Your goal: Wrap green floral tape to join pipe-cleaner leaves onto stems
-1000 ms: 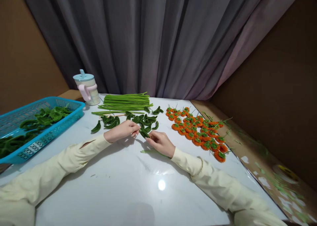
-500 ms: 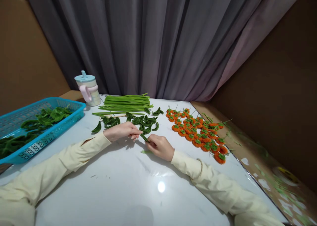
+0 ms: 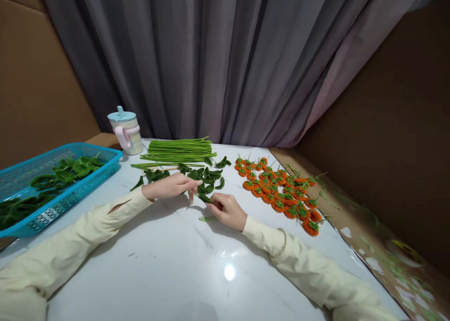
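Observation:
My right hand [image 3: 228,210] is closed in a pinch on a dark green fuzzy leaf [image 3: 204,198], which points up and left from the fingertips. To its left, my left hand [image 3: 174,186] has its fingers apart, with the index finger stretched toward the leaf pile and the others bent down; nothing shows in it. Beyond both hands lies a loose pile of curved dark green leaves [image 3: 210,175], partly hidden by my left hand. A light green strip [image 3: 207,218] lies on the white table under my right hand.
Green fuzzy stems [image 3: 179,149] lie stacked at the back. Orange flower-like pieces with green tops [image 3: 269,198] spread on the right. At left stand a blue basket [image 3: 82,185] of green leaf pieces and a lidded cup [image 3: 128,132]. Scraps litter the right floor.
My left hand has moved slightly left, away from the leaf in my right hand, and its fingers have spread. The right hand stays nearly in place, still pinching the leaf.

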### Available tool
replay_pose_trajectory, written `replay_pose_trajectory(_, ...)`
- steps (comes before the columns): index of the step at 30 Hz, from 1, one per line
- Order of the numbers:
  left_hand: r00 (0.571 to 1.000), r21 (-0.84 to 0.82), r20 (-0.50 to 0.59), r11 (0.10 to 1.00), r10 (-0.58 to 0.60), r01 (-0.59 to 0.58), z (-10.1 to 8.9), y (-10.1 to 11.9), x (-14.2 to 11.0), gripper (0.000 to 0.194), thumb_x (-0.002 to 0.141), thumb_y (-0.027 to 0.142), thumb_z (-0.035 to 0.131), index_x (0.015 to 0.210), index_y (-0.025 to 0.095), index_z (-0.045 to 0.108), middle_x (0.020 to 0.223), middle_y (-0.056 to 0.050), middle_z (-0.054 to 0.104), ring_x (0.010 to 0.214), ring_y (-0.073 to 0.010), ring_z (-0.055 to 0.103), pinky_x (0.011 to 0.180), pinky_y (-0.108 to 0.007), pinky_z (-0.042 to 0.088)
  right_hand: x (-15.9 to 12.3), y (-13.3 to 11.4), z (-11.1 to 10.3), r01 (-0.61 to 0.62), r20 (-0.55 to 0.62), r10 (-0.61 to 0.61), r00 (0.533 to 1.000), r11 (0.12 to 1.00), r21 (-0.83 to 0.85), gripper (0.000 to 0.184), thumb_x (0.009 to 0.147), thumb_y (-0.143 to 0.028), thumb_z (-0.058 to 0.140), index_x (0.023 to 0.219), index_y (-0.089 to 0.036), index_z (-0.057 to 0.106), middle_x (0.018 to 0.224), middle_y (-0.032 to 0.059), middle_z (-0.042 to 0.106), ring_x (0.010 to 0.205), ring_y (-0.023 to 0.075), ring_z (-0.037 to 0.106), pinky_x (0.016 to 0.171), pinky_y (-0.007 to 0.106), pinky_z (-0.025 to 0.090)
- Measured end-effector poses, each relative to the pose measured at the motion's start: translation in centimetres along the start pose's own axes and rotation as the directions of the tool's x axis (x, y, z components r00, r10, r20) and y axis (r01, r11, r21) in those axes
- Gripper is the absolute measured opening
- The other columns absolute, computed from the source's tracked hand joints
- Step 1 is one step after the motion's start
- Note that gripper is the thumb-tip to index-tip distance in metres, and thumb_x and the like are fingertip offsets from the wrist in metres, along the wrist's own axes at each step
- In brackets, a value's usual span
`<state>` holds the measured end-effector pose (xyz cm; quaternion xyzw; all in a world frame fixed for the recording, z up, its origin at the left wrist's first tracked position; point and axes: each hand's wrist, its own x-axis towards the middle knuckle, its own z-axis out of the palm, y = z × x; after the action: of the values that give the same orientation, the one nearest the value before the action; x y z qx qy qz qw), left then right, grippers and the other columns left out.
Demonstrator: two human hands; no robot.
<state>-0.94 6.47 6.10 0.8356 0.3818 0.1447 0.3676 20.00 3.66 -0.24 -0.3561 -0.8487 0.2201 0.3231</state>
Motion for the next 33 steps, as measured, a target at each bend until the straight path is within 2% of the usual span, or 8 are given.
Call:
replay_pose_trajectory(3,0.983,0.28,-0.016,0.945,0.184,-0.172,-0.9,-0.2,-0.5,0.03,0.081,0.045,0.053,0.092,0.021,0.067,0.085,-0.004,0.069,0.074,-0.0177,0.057,0.072,-0.023,0.035,0.2,-0.1,-0.2,-0.048,0.005,0.048,0.999,0.995,0.09,0.021,0.078,-0.025,0.049,0.06,-0.017,0.041,0.053,-0.0044,0.04,0.049,0.0082,0.034,0.049,0.02,0.029)
replay_pose_trajectory(6,0.946,0.453,0.031,0.84,0.322,-0.3,-1.1,-0.4,-0.7,0.034,0.077,0.043,0.061,0.102,0.021,0.062,0.094,-0.006,0.066,0.083,-0.0202,0.055,0.078,-0.026,0.032,0.2,-0.1,-0.4,-0.082,0.007,0.082,0.997,0.984,0.16,0.022,0.077,-0.027,0.051,0.059,-0.017,0.041,0.051,-0.005,0.038,0.047,0.0078,0.032,0.048,0.02,0.028)
replay_pose_trajectory(10,0.922,0.548,0.082,0.755,0.379,-0.36,-0.8,-0.7,-0.6,0.025,0.086,0.039,0.049,0.094,0.02,0.064,0.084,-0.007,0.066,0.076,-0.0181,0.055,0.076,-0.028,0.031,0.3,-0.1,-0.4,-0.117,0.01,0.118,0.993,0.973,0.201,0.023,0.077,-0.028,0.051,0.059,-0.018,0.041,0.05,-0.0053,0.037,0.047,0.0079,0.032,0.047,0.02,0.028)
replay_pose_trajectory(14,0.917,0.543,0.027,0.764,0.397,-0.347,-0.3,-0.6,-0.4,0.027,0.089,0.031,0.042,0.085,0.019,0.066,0.081,-0.007,0.067,0.071,-0.0166,0.055,0.073,-0.028,0.032,0.2,-0.1,-0.4,-0.075,0.002,0.075,0.997,0.985,0.154,0.023,0.078,-0.028,0.051,0.059,-0.018,0.041,0.051,-0.0046,0.038,0.047,0.0081,0.034,0.048,0.02,0.029)
replay_pose_trajectory(17,0.952,0.405,-0.075,0.882,0.296,-0.242,0.0,0.0,-0.3,0.025,0.086,0.032,0.047,0.078,0.019,0.067,0.073,-0.005,0.068,0.066,-0.0159,0.055,0.069,-0.027,0.034,-0.1,-0.1,-0.2,0.015,-0.045,-0.013,0.999,0.999,0.051,0.022,0.08,-0.026,0.047,0.061,-0.018,0.042,0.053,-0.0036,0.039,0.048,0.0085,0.035,0.049,0.02,0.029)
replay_pose_trajectory(21,0.995,-0.085,-0.015,0.991,-0.103,0.101,0.3,0.3,-0.2,0.022,0.078,0.035,0.057,0.071,0.015,0.065,0.061,-0.003,0.067,0.056,-0.014,0.057,0.056,-0.022,0.036,-0.6,-0.1,0.1,0.19,-0.066,-0.208,0.976,0.958,-0.216,0.018,0.083,-0.019,0.042,0.065,-0.017,0.045,0.057,-0.0014,0.044,0.05,0.0097,0.037,0.05,0.021,0.028)
replay_pose_trajectory(26,0.923,-0.465,0.234,0.798,-0.306,0.383,0.6,-0.7,0.2,0.027,0.067,0.037,0.067,0.061,0.011,0.063,0.047,0.0,0.057,0.046,-0.0087,0.044,0.043,-0.019,0.025,-1.0,0.0,0.6,0.332,-0.042,-0.414,0.909,0.783,-0.526,0.023,0.084,-0.015,0.039,0.062,-0.017,0.046,0.057,0.0009,0.047,0.052,0.0121,0.038,0.051,0.025,0.025)
replay_pose_trajectory(33,0.851,-0.64,0.414,0.561,-0.323,0.525,1.4,-1.2,0.5,0.034,0.058,0.034,0.075,0.048,0.011,0.051,0.044,0.003,0.037,0.044,-0.0079,0.04,0.037,-0.019,0.011,-1.2,0.2,0.7,0.46,0.041,-0.614,0.788,0.543,-0.703,0.025,0.085,-0.011,0.037,0.065,-0.015,0.051,0.056,0.0017,0.046,0.053,0.0138,0.037,0.05,0.029,0.022)
